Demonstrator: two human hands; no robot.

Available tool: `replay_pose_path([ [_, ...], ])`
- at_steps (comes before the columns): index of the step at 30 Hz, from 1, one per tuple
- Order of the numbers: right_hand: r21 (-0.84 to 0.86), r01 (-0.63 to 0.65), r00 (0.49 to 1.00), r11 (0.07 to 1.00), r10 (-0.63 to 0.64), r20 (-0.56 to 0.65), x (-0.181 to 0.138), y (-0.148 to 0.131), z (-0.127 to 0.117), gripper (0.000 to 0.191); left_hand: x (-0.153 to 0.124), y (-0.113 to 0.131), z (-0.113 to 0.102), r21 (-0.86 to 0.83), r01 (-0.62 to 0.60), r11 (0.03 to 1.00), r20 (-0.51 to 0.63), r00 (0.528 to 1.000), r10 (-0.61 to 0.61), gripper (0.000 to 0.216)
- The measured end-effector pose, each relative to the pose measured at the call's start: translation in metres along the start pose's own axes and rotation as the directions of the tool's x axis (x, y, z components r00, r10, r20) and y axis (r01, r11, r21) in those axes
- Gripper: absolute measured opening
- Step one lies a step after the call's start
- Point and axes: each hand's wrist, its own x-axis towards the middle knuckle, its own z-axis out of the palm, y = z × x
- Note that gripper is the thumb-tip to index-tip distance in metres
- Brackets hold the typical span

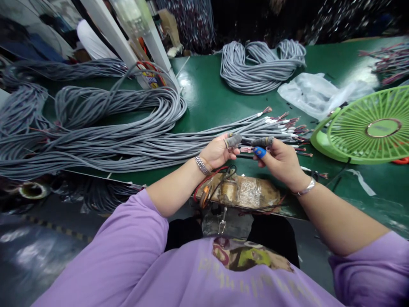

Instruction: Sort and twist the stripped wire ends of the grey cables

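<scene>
at nine o'clock from the round lime-green plastic fan [383, 127], left hand [220, 151] and right hand [279, 161], grips narrow, pinch a small pinkish wire end [246, 149]; best held straight.

Bare left hand [219, 151] with a grey-wrapped digit [234, 140], bare right hand [283, 162] with a blue-covered thumb [260, 152], close together
Uncovered left forearm [174, 187] and uncovered right forearm [338, 213] slant inward; left fingers [234, 152] curl, right thumb pinches toward a grey-wrapped finger [263, 142]

Two hands [218, 153] [283, 165], one fan [383, 127]
</scene>
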Motion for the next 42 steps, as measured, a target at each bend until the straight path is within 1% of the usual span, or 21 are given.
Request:
replay_pose_path([
  [2, 0.066, -0.058, 0.998, 0.996, 0.057, 0.012, 0.001, -0.001, 0.001, 0.02, 0.0, -0.001, 0.001, 0.037, -0.021, 0.999, -0.019, 1.0, 0.021, 0.017],
  [5, 0.197, -0.156, 0.987, 0.968, 0.148, 0.056, 0.001, -0.004, 0.004, 0.026, -0.003, 0.0, 0.005, 0.067, -0.075, 0.995, -0.083, 0.993, 0.08, 0.024],
  [7, 0.258, -0.19, 0.981, 0.947, 0.171, 0.094, 0.001, -0.006, 0.006, 0.03, -0.005, 0.0, 0.008, 0.064, -0.109, 0.992, -0.119, 0.986, 0.116, 0.029],
  [11, 0.274, -0.22, 0.971, 0.936, 0.182, 0.157, -0.001, -0.008, 0.01, 0.035, -0.006, -0.002, 0.014, 0.016, -0.127, 0.992, -0.146, 0.981, 0.128, 0.032],
  [13, 0.256, -0.223, 0.97, 0.941, 0.187, 0.158, -0.002, -0.008, 0.01, 0.034, -0.006, -0.002, 0.015, -0.041, -0.12, 0.992, -0.179, 0.978, 0.111, 0.026],
  [15, 0.238, -0.208, 0.974, 0.949, 0.179, 0.137, -0.002, -0.007, 0.01, 0.032, -0.006, 0.001, 0.014, -0.128, -0.092, 0.987, -0.195, 0.979, 0.065, 0.02],
  [18, 0.199, -0.169, 0.982, 0.965, 0.148, 0.115, -0.003, -0.007, 0.008, 0.029, -0.009, 0.006, 0.013, -0.267, -0.031, 0.963, -0.144, 0.989, -0.008, 0.019],
  [20, 0.142, -0.134, 0.986, 0.981, 0.117, 0.118, -0.003, -0.006, 0.007, 0.025, -0.012, 0.008, 0.013, -0.332, -0.03, 0.943, -0.113, 0.994, -0.009, 0.017],
  [22, 0.08, -0.096, 0.989, 0.992, 0.086, 0.122, -0.004, -0.005, 0.007, 0.021, -0.014, 0.008, 0.014, -0.367, -0.055, 0.929, -0.102, 0.995, 0.018, 0.017],
  [25, 0.019, -0.067, 0.991, 0.998, 0.064, 0.114, -0.004, -0.005, 0.006, 0.019, -0.016, 0.005, 0.017, -0.361, -0.095, 0.928, -0.105, 0.993, 0.061, 0.021],
  [28, 0.004, -0.063, 0.993, 0.998, 0.062, 0.103, -0.004, -0.004, 0.007, 0.019, -0.016, 0.0, 0.02, -0.333, -0.129, 0.934, -0.103, 0.99, 0.1, 0.024],
  [34, 0.056, -0.078, 0.992, 0.995, 0.072, 0.099, -0.004, -0.002, 0.009, 0.023, -0.014, -0.007, 0.021, -0.313, -0.156, 0.937, -0.074, 0.987, 0.139, 0.025],
  [39, 0.098, -0.078, 0.995, 0.992, 0.072, 0.065, -0.003, 0.002, 0.009, 0.026, -0.014, -0.008, 0.021, -0.282, -0.166, 0.945, -0.058, 0.986, 0.156, 0.025],
  [42, 0.127, -0.1, 0.995, 0.987, 0.095, 0.043, -0.003, 0.0, 0.01, 0.026, -0.015, -0.008, 0.023, -0.276, -0.171, 0.946, -0.052, 0.985, 0.163, 0.024],
])
